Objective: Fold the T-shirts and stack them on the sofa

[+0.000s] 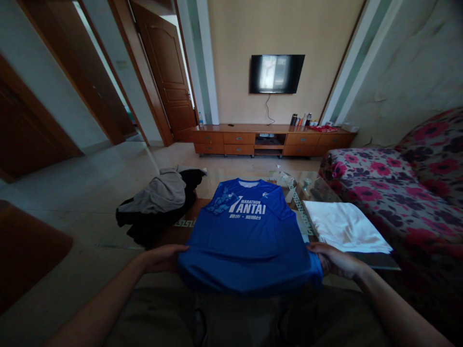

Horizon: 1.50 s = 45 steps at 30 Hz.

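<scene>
A blue T-shirt (249,236) with white lettering lies front up on the glass table, its collar pointing away from me. My left hand (164,258) is closed on the left side of its lower end, and my right hand (334,260) grips the right side. Between my hands the lower part of the shirt bulges toward me over the near table edge. Both thumbs rest on top of the cloth; the other fingers are mostly hidden. To the left is a heap of grey and black clothing (162,197). On the right lies a folded white cloth (345,226).
The glass table (329,190) stands before my knees, with small items at its far side. A sofa with a floral cover (376,193) is at the right. Beyond are a low wooden cabinet (238,140) with bottles and a wall television (277,74).
</scene>
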Available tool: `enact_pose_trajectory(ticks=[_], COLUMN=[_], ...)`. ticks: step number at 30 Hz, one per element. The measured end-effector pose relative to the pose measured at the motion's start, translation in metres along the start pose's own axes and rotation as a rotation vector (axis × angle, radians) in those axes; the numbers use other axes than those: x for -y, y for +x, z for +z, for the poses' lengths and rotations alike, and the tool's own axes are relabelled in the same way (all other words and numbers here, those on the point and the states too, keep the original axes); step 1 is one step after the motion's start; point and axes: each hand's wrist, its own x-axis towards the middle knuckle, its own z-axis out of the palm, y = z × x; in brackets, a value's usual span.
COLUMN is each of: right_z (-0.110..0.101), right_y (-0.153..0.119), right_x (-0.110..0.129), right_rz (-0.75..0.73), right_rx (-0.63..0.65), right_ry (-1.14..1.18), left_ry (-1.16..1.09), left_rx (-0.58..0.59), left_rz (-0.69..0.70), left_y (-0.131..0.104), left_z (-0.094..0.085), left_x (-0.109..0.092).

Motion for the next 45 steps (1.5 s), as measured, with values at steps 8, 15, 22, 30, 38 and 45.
enact_pose_trajectory(ticks=[8,15,22,30,38,45], right_z=[-0.004,0.01,0.019,0.009,0.012,0.002], right_y=[0.01,0.012,0.023,0.038,0.037,0.046], right_x=[0.012,0.002,0.014,0.013,0.021,0.011], right_rz=[-0.085,-0.191,-0.248,-0.323,-0.312,-0.412], right_rx=[0.034,0.09,-0.01,-0.12,-0.037,-0.144], right_ry=[0.067,-0.071,-0.03,0.096,0.152,0.014], left_ry=[-0.125,-0.01,0.006,0.026,0.032,0.002], left_rx=[0.139,0.072,0.057,-0.085,-0.016,-0.138], left_rz=[0.049,0.201,0.31,0.397,0.447,0.525], left_y=[-0.017,-0.017,-0.007,0.026,0.032,0.028], left_z=[0.013,0.034,0.043,0.027,0.031,0.036], left_x=[-0.019,-0.038,-0.037,-0.028,-0.03,-0.039])
